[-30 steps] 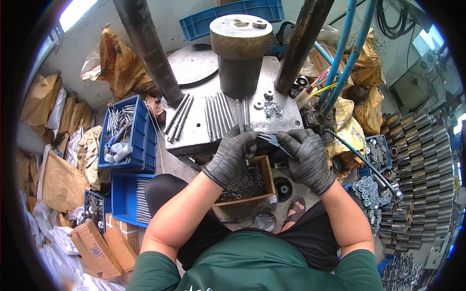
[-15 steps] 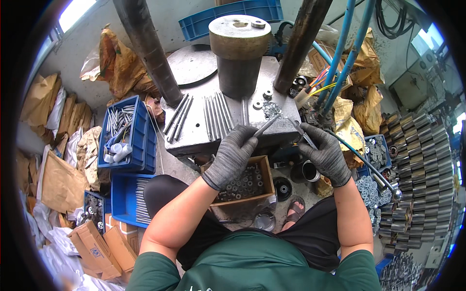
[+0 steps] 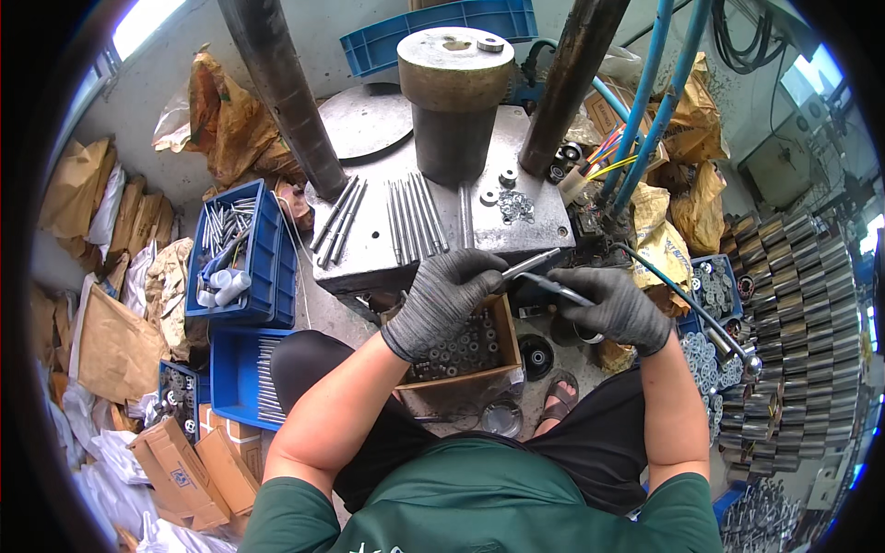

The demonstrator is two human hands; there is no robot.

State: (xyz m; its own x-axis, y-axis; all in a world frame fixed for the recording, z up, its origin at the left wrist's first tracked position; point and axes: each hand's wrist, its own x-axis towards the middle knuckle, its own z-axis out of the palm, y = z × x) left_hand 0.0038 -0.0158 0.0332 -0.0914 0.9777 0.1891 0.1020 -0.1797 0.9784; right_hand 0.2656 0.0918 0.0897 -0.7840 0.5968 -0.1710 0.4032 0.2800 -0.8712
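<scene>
In my left hand, gloved in grey, the fingers close round a slim metal shaft that points to the right. Opposite it, my gloved right hand grips a narrow grey metal tool; its thin tip lies close to the shaft, and I cannot tell whether they touch. Both hands are just off the front edge of a steel work plate. On the plate lie several shafts in two groups, two small metal rings and a pile of small shiny metal pieces.
A thick steel cylinder stands on the plate between two dark columns. Below my hands sits a wooden box of small round parts. Blue bins are at left; stacked metal cylinders and blue hoses at right.
My right hand has come down and turned, bringing the tool's tip from near the pile to beside the shaft. My left hand has lowered slightly, with the shaft now lying flatter.
</scene>
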